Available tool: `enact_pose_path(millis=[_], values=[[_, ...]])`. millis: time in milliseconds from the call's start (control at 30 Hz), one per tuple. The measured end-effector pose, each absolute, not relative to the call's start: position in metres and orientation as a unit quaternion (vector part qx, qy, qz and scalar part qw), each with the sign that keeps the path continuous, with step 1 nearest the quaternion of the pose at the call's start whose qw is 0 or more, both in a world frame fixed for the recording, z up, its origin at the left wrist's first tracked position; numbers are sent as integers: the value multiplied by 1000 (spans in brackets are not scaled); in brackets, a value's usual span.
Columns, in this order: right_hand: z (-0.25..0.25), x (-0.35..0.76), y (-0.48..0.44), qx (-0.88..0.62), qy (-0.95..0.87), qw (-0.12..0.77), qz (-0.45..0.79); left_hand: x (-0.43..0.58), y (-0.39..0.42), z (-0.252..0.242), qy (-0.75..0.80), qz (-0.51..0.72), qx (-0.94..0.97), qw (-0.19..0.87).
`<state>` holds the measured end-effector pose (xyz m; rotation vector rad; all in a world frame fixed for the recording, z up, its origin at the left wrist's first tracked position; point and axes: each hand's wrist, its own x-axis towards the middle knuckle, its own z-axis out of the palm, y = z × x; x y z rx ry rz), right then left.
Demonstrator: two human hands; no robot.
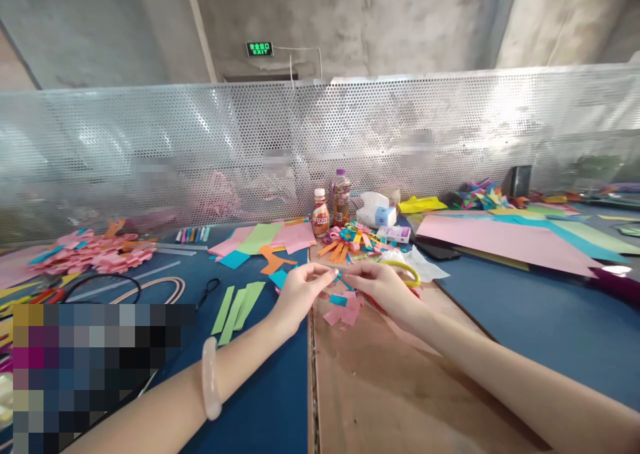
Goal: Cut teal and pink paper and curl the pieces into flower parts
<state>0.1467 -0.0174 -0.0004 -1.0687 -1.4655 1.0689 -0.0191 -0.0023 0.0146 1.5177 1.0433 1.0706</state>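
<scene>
My left hand [299, 295] and my right hand [384, 290] meet over the middle of the table, fingertips pinched almost together. Between them is a small blue paper strip [344, 281], gripped from both sides; its ends are partly hidden by the fingers. Just below my fingers lie small pink paper pieces [345, 313] with a blue paper piece [339, 300] on top. Yellow-handled scissors [411, 271] lie by my right hand, partly covered by it. Left of my left hand are several green paper strips [238, 309].
Behind my hands are a colourful paper-strip bundle [357, 238], two drink bottles [341, 197] and a tissue pack [376, 212]. Pink paper flowers [95, 251] lie at left, large pink sheets [505, 241] at right. A perforated metal screen [240, 141] closes off the back.
</scene>
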Motion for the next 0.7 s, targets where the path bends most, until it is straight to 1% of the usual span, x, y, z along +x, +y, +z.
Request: enact_pose_path(millis=[467, 700], values=[[0, 149, -16, -438, -587, 480, 483, -20, 1, 12, 431, 432, 600, 517], [1, 149, -16, -378, -543, 473, 581, -18, -1, 15, 434, 430, 584, 535]])
